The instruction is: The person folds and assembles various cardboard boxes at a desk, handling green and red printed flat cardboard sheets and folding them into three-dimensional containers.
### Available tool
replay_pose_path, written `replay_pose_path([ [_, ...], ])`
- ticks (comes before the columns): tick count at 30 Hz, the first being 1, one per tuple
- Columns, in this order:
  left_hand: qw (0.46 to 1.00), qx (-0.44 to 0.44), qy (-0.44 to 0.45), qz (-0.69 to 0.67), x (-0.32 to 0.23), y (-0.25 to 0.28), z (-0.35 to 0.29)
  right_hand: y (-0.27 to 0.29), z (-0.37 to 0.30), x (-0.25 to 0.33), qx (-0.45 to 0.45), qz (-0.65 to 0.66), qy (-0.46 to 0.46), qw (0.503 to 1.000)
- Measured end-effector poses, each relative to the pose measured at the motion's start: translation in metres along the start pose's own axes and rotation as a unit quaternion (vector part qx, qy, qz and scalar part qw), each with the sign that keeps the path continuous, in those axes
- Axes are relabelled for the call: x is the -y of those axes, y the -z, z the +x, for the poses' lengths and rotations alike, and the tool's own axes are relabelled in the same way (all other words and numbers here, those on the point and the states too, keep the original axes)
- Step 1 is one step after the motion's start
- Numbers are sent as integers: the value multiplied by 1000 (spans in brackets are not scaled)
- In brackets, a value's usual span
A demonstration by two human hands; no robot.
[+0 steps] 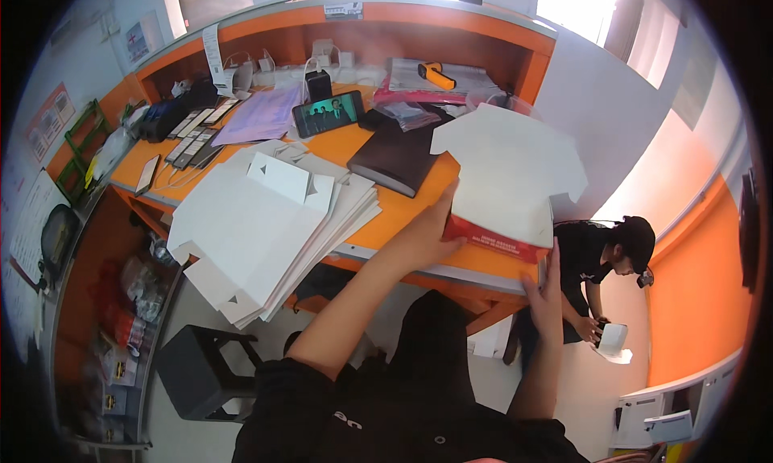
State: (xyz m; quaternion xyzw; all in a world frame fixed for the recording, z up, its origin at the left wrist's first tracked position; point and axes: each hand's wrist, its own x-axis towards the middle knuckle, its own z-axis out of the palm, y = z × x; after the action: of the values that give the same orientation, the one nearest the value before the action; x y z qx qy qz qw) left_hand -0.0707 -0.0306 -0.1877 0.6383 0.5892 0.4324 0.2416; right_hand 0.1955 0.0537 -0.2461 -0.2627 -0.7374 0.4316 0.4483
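Observation:
Between my hands is a partly folded cardboard box (511,157), white inside with a red printed front wall, at the desk's right end. Its large white flap stands up and leans back. My left hand (443,225) grips the box's left front corner, thumb against the red wall. At the right front corner, my right hand (547,290) presses with its fingers upright along the side. A stack of flat white box blanks (250,221) lies to the left, overhanging the desk's front edge.
On the orange desk (322,150) are a dark notebook (394,157), a propped phone playing video (328,113), several other phones and a yellow-black handheld device (437,75). A black stool (201,370) stands below left. At right, another person (600,262) crouches, handling a white box (613,338).

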Motion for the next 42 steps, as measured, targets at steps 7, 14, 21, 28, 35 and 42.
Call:
replay_pose_path([
  [7, 971, -169, -72, 152, -21, 19, -88, 5, -6, -7, -131, -110, 36, 985],
  [14, 822, -207, 210, 487, -31, 104, -201, 5, -3, -6, -165, -83, 82, 979],
  [21, 870, -201, 251, 373, -18, 113, -234, -22, -1, 11, -174, -51, 130, 975],
  [28, 913, -176, 240, 280, -22, 135, -243, -19, -7, 37, -191, -67, 151, 968],
  [35, 835, -374, 211, 343, -33, 130, -231, -45, -8, 54, -126, -30, 181, 975],
  [42, 759, -460, 211, 410, -35, 121, -237, -104, -8, 76, 95, -33, 221, 970],
])
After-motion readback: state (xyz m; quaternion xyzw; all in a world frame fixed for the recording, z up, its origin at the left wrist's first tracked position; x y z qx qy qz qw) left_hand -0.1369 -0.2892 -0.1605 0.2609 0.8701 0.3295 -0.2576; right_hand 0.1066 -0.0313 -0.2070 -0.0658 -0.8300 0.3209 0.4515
